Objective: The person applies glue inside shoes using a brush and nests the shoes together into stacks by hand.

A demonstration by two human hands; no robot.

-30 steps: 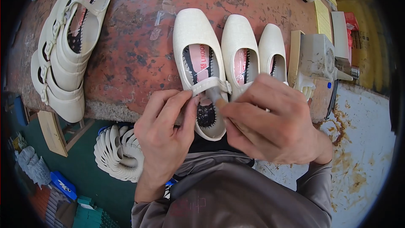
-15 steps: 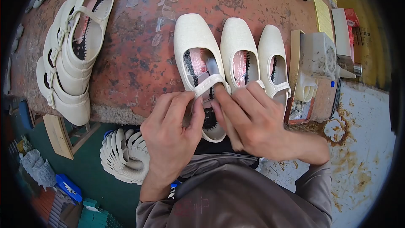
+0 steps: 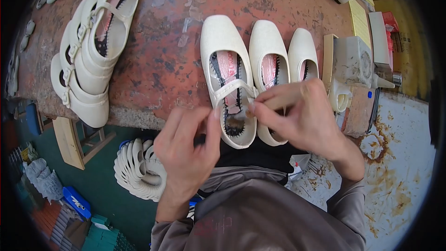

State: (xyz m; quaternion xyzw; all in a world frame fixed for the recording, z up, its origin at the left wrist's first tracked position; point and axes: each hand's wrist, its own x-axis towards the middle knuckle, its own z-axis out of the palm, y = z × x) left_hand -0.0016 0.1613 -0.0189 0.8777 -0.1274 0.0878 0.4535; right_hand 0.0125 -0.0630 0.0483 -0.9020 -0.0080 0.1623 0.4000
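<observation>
Three cream Mary Jane shoes stand side by side at the bench's front edge: the left shoe (image 3: 223,32), the middle shoe (image 3: 266,37) and the right shoe (image 3: 303,46). A strap (image 3: 232,89) crosses the left shoe's opening; its insole is pink with black stitching. My left hand (image 3: 188,142) pinches that shoe's left rim below the strap. Closed at the opposite rim, my right hand (image 3: 299,118) holds what looks like a small brush, its blurred brown tip (image 3: 238,122) inside the heel. My fingers hide part of the middle shoe and the right shoe's heel.
Overlapping cream shoes (image 3: 86,60) stand left on the worn red bench (image 3: 162,56). A grimy nozzle bottle (image 3: 355,60) and a white tub (image 3: 341,101) are at right. Below hangs a ring of cream shoe pieces (image 3: 139,169) beside a wooden stool (image 3: 69,142).
My right hand has moved up and right from the strap, and the brush tip has gone from the front of the opening to the heel. The left hand stays at the rim, slightly lower.
</observation>
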